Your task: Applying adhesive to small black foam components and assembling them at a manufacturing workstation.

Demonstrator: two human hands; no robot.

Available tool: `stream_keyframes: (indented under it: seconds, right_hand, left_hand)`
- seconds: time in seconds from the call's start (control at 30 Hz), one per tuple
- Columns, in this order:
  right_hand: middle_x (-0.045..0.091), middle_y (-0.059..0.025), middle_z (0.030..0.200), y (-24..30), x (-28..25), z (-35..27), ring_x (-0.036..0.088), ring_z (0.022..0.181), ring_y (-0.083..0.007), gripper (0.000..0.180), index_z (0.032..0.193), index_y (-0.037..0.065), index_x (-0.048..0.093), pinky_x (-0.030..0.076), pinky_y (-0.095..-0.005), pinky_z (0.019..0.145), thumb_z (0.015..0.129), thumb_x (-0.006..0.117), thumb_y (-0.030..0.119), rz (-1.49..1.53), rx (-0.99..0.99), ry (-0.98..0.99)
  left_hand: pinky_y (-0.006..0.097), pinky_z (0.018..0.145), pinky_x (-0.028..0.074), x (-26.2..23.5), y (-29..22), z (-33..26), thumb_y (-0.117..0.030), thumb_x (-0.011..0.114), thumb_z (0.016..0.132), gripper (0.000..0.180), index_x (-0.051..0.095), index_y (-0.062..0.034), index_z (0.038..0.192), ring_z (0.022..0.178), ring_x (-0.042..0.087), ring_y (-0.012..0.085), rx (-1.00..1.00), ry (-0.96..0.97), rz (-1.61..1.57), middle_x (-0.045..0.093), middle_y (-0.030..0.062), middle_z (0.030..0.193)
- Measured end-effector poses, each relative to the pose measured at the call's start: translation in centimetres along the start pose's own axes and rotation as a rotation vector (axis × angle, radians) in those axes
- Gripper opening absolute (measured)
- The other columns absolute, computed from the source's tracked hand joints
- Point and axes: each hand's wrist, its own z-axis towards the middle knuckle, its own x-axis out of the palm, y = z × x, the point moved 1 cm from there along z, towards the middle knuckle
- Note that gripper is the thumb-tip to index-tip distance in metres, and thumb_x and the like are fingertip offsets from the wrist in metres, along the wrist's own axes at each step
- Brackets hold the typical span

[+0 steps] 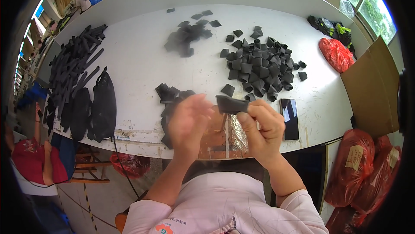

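My right hand [261, 124] pinches a small black fabric piece [231, 104] between thumb and fingers, just above the table's near edge. My left hand [189, 119] is blurred beside it, fingers spread, its tips close to the piece's left end; whether it touches is unclear. Under my left hand lies a small stack of similar black pieces [170, 93]. A big heap of folded black pieces [259, 63] sits beyond my right hand.
A white table [138, 61] carries a flatter pile of black pieces [188, 37], long black strips [75, 61] and black bags [103, 106] at left, a dark phone [289, 118] at right. Red plastic bags [359, 165], a cardboard box [374, 91] stand right. A person in red [32, 160] sits left.
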Motion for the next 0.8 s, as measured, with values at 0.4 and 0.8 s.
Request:
stream_keyframes:
  seconds: [0.4,0.8]
  right_hand:
    - [0.056,0.0004,0.064,-1.4,2.2,-6.1,0.046,0.052,-0.0061,0.024,0.072,0.004,0.057,0.037,-0.0210,0.046,0.087,0.052,0.022,1.086,0.989,0.056]
    - [0.056,-0.0074,0.072,-2.2,1.1,-6.2,0.056,0.058,-0.0166,0.020,0.077,0.002,0.057,0.045,-0.0251,0.050,0.062,0.070,0.000,0.166,0.211,0.112]
  left_hand:
    - [0.023,0.068,0.044,0.7,1.1,-4.9,0.000,0.058,0.079,0.016,0.053,0.0015,0.094,0.076,0.054,0.0107,-0.010,0.061,0.154,0.056,0.0094,0.094]
    - [0.018,0.055,0.044,0.3,-0.3,-4.9,-0.003,0.065,0.074,0.012,0.055,0.0029,0.076,0.060,0.054,0.0038,-0.115,0.181,0.603,0.058,0.0030,0.064]
